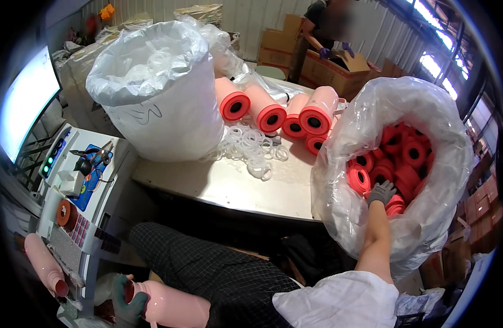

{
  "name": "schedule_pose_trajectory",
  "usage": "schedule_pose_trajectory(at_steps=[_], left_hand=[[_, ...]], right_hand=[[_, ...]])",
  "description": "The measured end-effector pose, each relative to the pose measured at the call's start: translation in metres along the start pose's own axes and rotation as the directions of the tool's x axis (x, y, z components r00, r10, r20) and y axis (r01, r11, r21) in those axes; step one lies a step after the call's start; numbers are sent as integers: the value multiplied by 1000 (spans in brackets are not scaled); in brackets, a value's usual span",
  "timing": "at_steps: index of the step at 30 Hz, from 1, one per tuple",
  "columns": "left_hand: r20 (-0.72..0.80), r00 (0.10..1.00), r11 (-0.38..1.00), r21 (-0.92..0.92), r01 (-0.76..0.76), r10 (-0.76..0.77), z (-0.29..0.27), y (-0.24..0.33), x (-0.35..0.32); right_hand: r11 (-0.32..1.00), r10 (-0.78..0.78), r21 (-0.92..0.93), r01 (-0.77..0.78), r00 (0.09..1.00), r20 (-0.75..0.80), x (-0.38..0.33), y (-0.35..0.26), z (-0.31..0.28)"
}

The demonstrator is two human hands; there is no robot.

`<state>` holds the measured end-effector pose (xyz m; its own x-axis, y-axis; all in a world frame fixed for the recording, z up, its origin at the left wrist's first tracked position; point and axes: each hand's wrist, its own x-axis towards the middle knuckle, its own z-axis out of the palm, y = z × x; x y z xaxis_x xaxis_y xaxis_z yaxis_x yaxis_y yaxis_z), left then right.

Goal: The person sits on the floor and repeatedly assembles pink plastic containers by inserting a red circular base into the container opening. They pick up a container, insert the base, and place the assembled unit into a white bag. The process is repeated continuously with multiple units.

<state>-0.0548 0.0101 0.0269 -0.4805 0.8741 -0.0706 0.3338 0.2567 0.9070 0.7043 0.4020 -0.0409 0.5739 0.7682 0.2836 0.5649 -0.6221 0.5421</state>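
My left hand point(130, 304), in a grey-green glove, is closed round the end of a pink jug point(177, 303) that lies on its side by my thigh. A grey glove covers my right hand point(381, 192), which reaches into a clear plastic bag point(339, 164). Its fingers are spread over red round lids point(407, 177) with dark centres; their tips are partly lost among the lids. Several pink jugs with red ends, one of them a front pink jug point(318, 104), lie at the back of the white table point(229, 194).
Loose translucent rings point(251, 145) lie beside a large white sack point(164, 128) of similar rings. On the left, a bench point(106, 180) carries small tools, with a bright screen point(27, 104) above and another pink jug point(43, 262) nearby. A person point(317, 33) handles a cardboard box point(333, 74) behind.
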Motion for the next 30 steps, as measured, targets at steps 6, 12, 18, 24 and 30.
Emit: schedule_pose_trajectory(at_steps=[6, 12, 18, 24, 30], left_hand=[[25, 999, 996, 82, -39, 37, 3, 2, 2], [15, 983, 968, 170, -184, 184, -13, -6, -6], [-82, 996, 994, 99, 50, -42, -18, 2, -21], [-171, 981, 995, 42, 95, -87, -42, -50, -67], [-508, 850, 977, -211, 32, -138, -70, -109, -86]], right_hand=[[988, -154, 11, 154, 982, 109, 5, 1, 12], [940, -206, 224, 258, 951, -229, 3, -24, -108], [589, -237, 695, 412, 910, -339, 10, -64, -148], [80, 133, 992, 98, 985, -108, 24, -49, -124], [-661, -362, 745, 90, 832, -421, -113, -119, -177]])
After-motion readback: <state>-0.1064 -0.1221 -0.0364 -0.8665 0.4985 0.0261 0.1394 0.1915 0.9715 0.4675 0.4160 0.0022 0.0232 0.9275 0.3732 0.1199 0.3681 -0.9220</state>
